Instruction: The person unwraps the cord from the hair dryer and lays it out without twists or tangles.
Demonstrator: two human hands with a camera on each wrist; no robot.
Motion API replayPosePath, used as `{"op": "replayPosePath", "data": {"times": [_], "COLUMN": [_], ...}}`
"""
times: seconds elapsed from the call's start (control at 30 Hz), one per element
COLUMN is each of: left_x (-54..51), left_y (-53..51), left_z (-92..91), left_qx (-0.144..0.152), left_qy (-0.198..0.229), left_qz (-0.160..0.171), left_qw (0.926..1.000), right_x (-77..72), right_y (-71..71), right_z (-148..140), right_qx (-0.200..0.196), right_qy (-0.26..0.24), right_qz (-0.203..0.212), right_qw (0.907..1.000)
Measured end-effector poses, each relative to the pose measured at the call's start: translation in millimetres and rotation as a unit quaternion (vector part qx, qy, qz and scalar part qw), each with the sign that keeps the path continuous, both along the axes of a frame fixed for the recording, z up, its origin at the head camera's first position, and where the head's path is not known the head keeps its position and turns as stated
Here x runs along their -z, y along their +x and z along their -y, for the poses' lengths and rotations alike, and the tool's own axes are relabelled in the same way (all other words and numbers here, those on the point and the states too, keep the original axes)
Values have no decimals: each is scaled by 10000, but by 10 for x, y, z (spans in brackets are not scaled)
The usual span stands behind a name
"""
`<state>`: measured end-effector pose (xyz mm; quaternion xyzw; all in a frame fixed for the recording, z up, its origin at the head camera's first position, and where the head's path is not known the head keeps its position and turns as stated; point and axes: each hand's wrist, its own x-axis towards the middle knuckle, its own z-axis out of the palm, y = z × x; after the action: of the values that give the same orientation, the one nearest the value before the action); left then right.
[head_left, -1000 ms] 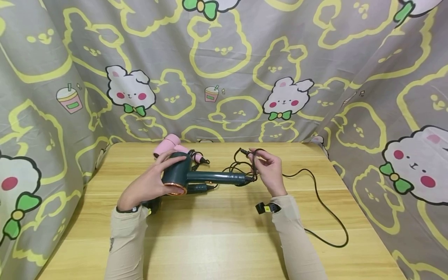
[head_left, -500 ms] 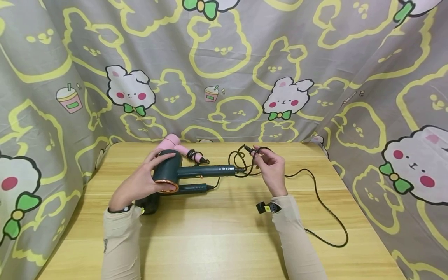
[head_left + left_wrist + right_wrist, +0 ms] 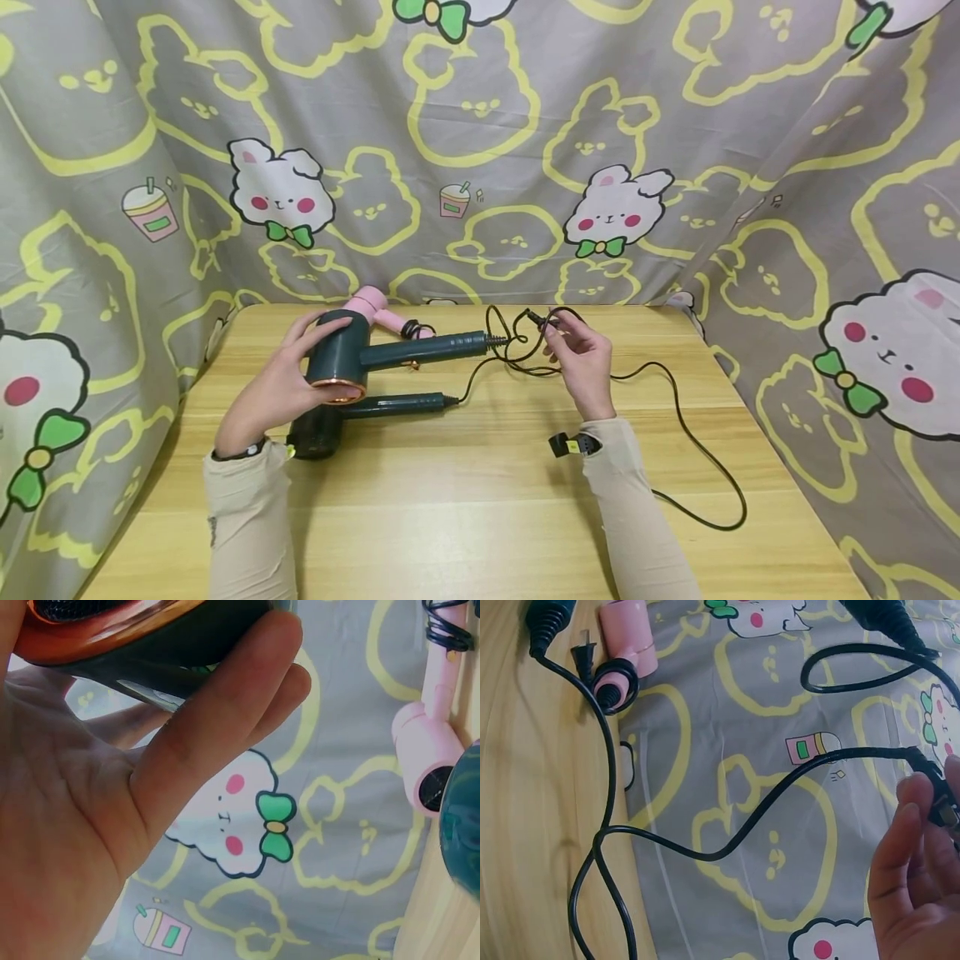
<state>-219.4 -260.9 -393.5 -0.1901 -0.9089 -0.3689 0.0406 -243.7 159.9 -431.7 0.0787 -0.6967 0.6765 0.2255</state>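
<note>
Covering both forearms at the near side of the worktop (image 3: 450,533), beige sleeves (image 3: 251,529) lead to the hands, with a small black camera (image 3: 573,445) at the right wrist. To the right, a black cord (image 3: 744,500) bows out over the wood and runs behind the right sleeve. Further in, the resting dryer (image 3: 393,406), dark green, lies on the worktop with its handle pointing right. Over it, the left hand (image 3: 273,375) grips the head of a copper-rimmed dryer (image 3: 337,346), also dark green, which partly hides the one below; its handle points right. Well apart on the right, the right hand (image 3: 583,367) pinches a black plug (image 3: 542,319) between thumb and fingertips. Loops of cable (image 3: 855,753) fill the space between plug and handle; which dryer the plug belongs to I cannot tell. Near the back edge lies a pink hair dryer (image 3: 367,298), partly blocked by the copper-rimmed dryer in the head view, with its own lead coiled about its handle. Behind everything hangs a grey curtain (image 3: 517,275) printed with rabbits.
</note>
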Motion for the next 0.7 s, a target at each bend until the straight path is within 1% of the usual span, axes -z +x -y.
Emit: {"op": "replayPosePath", "data": {"times": [0.17,0.37,0.53,0.63,0.7], "left_x": [-24,-29,-27,-32,-40], "left_y": [17,35,43,50,54], "left_z": [47,95,125,137,139], "left_qx": [-74,-154,-182,-180,-178], "left_qy": [47,91,77,73,57], "left_qz": [-82,-52,65,84,54], "left_qw": [9999,9998,9998,9998,9998], "right_x": [12,33,40,17,-12], "right_y": [-24,-58,-79,-76,-69], "right_z": [-30,-153,-360,-495,-579], "right_qx": [82,237,375,335,297], "right_qy": [-211,-494,-435,-333,-366], "right_qz": [131,364,718,933,1031], "right_qw": [9997,9978,9958,9945,9936]}}
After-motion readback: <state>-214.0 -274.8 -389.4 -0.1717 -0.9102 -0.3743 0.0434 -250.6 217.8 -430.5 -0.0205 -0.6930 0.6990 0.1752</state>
